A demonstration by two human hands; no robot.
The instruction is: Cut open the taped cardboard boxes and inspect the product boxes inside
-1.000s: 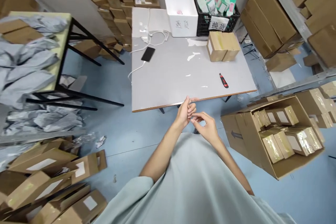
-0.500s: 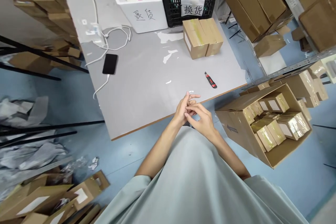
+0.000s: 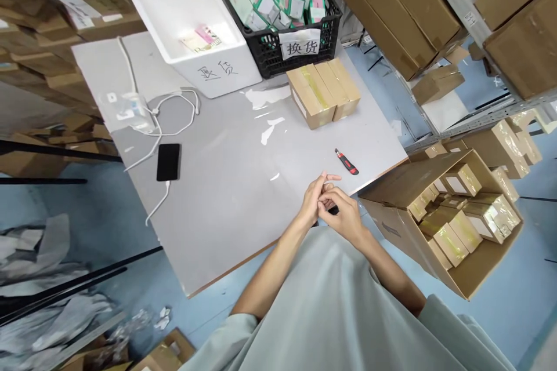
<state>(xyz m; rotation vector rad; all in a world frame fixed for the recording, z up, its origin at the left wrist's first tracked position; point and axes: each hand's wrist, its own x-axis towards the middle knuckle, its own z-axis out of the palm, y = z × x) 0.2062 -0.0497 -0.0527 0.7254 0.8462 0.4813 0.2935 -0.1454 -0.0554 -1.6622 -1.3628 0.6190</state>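
My left hand [image 3: 314, 197] and my right hand [image 3: 343, 213] meet just over the near edge of the grey table [image 3: 226, 185]. The right hand's fingers are curled and pinch at the left hand's fingers; the left forefinger sticks out. Whether anything small sits between them I cannot make out. A red and black utility knife [image 3: 347, 161] lies on the table a short way beyond the hands. Two taped brown cartons [image 3: 324, 93] stand side by side farther back.
A white foam box [image 3: 191, 29] and a black crate of green packs [image 3: 278, 6] stand at the table's far end. A black phone [image 3: 167, 161] lies on its white cable at left. An open carton of small boxes [image 3: 461, 214] sits to my right. Shelves of cartons fill the right.
The view has swung left and down, so the table fills more of the frame. My hands have stayed together, the right fingers closing tighter on the left hand.
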